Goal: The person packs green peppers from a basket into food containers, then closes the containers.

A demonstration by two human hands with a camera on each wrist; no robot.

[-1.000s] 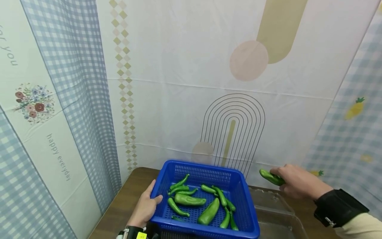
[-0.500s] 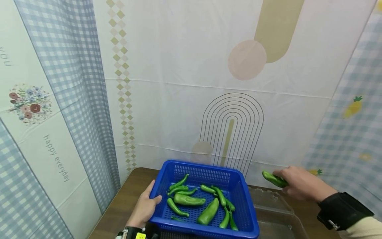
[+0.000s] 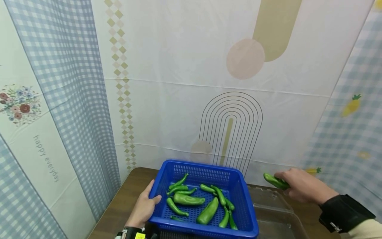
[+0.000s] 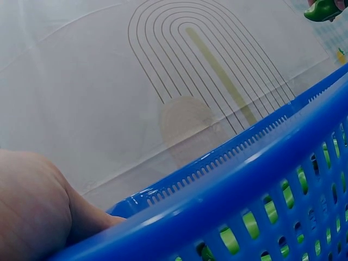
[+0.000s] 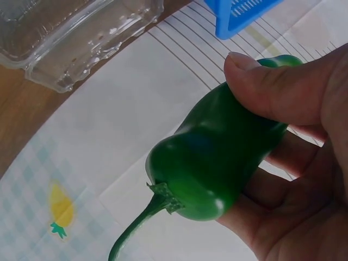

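In the head view a blue plastic basket [image 3: 249,202] holds several green peppers, among them a wide one [image 3: 208,211] and a long pale one [image 3: 189,199]. My left hand [image 3: 143,206] grips the basket's left rim, thumb over the inside; its other fingers are partly hidden by the wall. Off to the right, my right hand [image 3: 304,186] holds a large green pepper [image 5: 212,157] in the air. The right wrist view shows the thumb on one side of this pepper and the fingers under the other, with its curved stem pointing away from the palm.
A clear plastic container [image 3: 276,219] stands on the brown wooden table [image 3: 119,202], right of the basket and partly hidden by it. Behind the table hangs a patterned cloth [image 3: 167,116]. A blue checked cloth [image 3: 337,142] hangs at the right.
My right hand, with the pepper, has shifted slightly right and down in the head view. The head view itself has turned a little. My left hand stays on the basket rim.
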